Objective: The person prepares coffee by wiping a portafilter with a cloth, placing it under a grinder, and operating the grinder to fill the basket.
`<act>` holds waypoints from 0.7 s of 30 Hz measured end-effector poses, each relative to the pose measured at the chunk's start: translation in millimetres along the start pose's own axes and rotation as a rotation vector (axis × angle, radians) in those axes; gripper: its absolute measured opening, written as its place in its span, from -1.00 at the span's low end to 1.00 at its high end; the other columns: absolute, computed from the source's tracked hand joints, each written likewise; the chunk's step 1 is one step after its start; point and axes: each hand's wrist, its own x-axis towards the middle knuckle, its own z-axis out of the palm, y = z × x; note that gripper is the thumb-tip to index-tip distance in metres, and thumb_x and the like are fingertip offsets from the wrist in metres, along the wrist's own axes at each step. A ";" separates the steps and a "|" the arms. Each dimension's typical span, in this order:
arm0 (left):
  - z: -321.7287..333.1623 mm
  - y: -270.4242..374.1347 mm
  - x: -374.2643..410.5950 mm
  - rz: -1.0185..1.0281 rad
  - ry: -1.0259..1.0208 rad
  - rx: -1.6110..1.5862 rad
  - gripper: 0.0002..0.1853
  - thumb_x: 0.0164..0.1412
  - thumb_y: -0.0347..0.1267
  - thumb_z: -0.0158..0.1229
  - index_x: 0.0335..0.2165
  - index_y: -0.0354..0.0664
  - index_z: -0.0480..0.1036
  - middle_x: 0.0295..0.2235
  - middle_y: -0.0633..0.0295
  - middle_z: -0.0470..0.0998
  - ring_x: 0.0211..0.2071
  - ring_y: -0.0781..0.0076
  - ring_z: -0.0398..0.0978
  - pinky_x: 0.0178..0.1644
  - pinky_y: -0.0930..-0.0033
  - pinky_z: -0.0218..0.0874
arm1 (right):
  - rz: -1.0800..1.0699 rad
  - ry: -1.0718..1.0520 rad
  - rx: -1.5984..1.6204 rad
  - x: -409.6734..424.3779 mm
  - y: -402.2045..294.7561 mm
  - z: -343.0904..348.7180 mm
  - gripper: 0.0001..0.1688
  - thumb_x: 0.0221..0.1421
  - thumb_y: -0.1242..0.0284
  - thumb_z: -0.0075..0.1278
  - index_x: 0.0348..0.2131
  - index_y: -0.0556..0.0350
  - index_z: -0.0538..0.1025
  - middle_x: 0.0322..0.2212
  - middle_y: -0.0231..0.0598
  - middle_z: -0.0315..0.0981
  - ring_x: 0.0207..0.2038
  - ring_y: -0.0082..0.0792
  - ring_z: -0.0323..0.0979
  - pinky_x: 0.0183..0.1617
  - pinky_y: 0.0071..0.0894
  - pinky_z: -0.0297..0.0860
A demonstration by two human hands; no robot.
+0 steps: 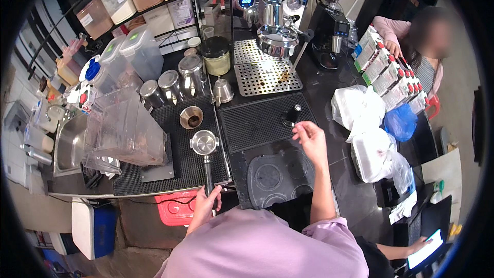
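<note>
My left hand (206,202) grips the black handle of a portafilter (204,143). Its round metal basket faces up, and no coffee shows inside. Just above it on the ribbed mat stands a metal dosing cup (191,117) with brown coffee grounds at its bottom. My right hand (312,141) holds nothing, its fingers loosely bent beside a coffee tamper (292,116) with a black handle. Whether the fingertips touch the tamper's base, I cannot tell. That tamper stands upright on a black rubber bar mat (266,121). A chrome espresso machine (270,23) stands behind the mat.
A coffee grinder (332,31) stands right of the machine. Metal pitchers (191,75) and a clear plastic container (123,127) crowd the left, near a sink (71,146). Cartons (389,71) and bagged foam boxes (372,154) line the right counter. Two other people are at the right.
</note>
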 end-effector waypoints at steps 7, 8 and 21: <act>3.6 -3.7 -0.9 0.043 0.059 0.019 -0.78 0.04 -0.34 0.11 -0.49 -0.24 0.26 -0.74 0.32 0.27 -0.84 0.56 0.22 -0.82 0.56 0.02 | -0.089 0.251 -0.106 107.9 18.1 -65.4 -0.78 0.03 0.43 -0.07 -0.36 0.26 0.43 -0.52 -0.24 0.46 -0.53 -0.58 0.40 -0.49 -0.62 0.28; 3.6 -5.6 -0.5 0.036 0.082 0.038 -0.79 0.04 -0.35 0.11 -0.50 -0.23 0.26 -0.74 0.31 0.27 -0.83 0.56 0.22 -0.82 0.55 0.03 | -0.097 0.288 -0.169 128.7 21.8 -74.2 -0.78 0.02 0.43 -0.06 -0.38 0.26 0.44 -0.53 -0.21 0.46 -0.51 -0.54 0.42 -0.46 -0.58 0.30; 7.4 -16.4 9.6 0.021 0.195 0.128 -0.85 0.06 -0.41 0.05 -0.49 -0.26 0.27 -0.76 0.27 0.29 -0.83 0.46 0.27 -0.83 0.45 0.08 | -0.302 0.809 -0.557 316.9 28.0 -115.5 -0.61 -0.22 0.45 0.05 -0.37 0.37 0.33 -0.38 0.15 0.27 -0.23 0.04 0.23 -0.11 -0.16 0.19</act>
